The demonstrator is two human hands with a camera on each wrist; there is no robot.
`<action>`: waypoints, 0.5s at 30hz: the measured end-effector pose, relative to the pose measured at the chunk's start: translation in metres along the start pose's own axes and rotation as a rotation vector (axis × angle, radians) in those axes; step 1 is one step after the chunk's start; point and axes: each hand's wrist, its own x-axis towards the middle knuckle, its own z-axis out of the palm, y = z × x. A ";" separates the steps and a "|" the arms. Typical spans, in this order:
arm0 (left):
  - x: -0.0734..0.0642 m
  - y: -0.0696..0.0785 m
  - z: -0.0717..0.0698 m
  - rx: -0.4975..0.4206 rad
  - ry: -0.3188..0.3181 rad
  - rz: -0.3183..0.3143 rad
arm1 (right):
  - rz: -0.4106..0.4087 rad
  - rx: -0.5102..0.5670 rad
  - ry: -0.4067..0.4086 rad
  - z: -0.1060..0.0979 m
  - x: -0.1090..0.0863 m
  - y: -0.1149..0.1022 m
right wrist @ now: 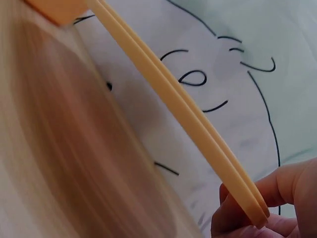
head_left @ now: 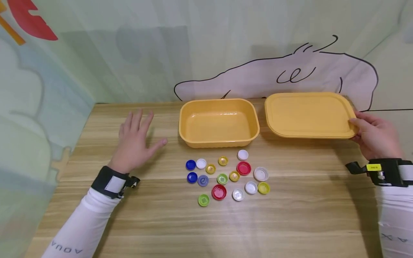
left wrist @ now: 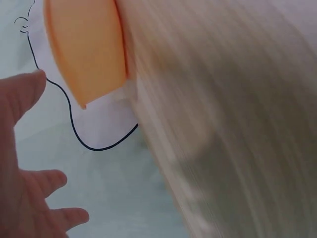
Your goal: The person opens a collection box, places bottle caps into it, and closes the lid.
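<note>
My right hand (head_left: 378,135) pinches the right end of a flat yellow lid (head_left: 309,115), thumb on top and fingers beneath. In the right wrist view the lid (right wrist: 183,114) appears edge-on, raised off the wooden table. My left hand (head_left: 133,143) has its fingers spread and holds nothing, left of a yellow rectangular box (head_left: 219,123). The box has no lid on it, and its inside shows no contents. Part of the box (left wrist: 89,49) also appears in the left wrist view, beyond the thumb.
Several bottle caps lie in front of the box, among them a red cap (head_left: 219,192), a blue cap (head_left: 191,165), a green cap (head_left: 203,200) and a white cap (head_left: 243,154). A printed curtain (head_left: 135,64) hangs behind the table's (head_left: 145,222) back edge.
</note>
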 end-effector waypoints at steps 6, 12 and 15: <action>-0.006 -0.001 0.006 0.064 -0.081 -0.033 | 0.015 -0.206 0.010 -0.002 0.007 0.012; -0.009 -0.004 0.009 0.105 -0.102 -0.047 | 0.064 -0.454 0.018 -0.002 0.013 0.019; -0.010 -0.005 0.010 0.120 -0.114 -0.058 | 0.058 -0.530 -0.001 -0.002 0.013 0.021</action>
